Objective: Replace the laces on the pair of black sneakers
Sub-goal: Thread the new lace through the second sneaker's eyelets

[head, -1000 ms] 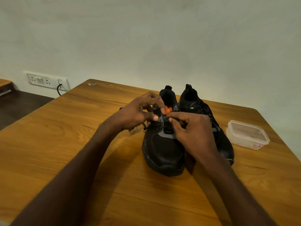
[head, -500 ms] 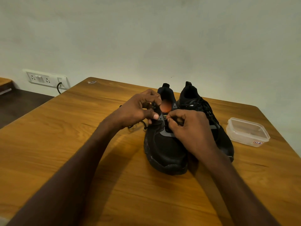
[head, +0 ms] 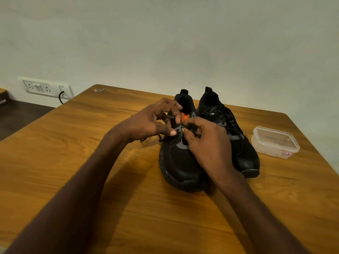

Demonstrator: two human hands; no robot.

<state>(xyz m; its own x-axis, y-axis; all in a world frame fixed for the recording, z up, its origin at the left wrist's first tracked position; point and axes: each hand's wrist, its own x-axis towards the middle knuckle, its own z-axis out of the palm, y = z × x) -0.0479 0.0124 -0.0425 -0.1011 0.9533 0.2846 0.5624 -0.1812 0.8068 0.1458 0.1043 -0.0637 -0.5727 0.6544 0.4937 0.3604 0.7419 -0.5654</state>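
Note:
Two black sneakers stand side by side on the wooden table, toes toward me. My left hand grips the tongue and left eyelet flap of the left sneaker. My right hand pinches a black lace at the eyelets of that same shoe, right beside my left thumb. An orange inner lining shows in the shoe's opening. A loose black lace end trails onto the table under my left hand. The right sneaker is fully laced with black laces.
A lidded clear plastic container with a small red-marked label sits to the right of the shoes. A wall socket panel with a plugged black cable is at the far left. A small sticker lies at the table's far corner.
Both hands stay on the left sneaker; my left fingers have pulled the tongue further up and left, and my right fingers have shifted slightly lower along the eyelets.

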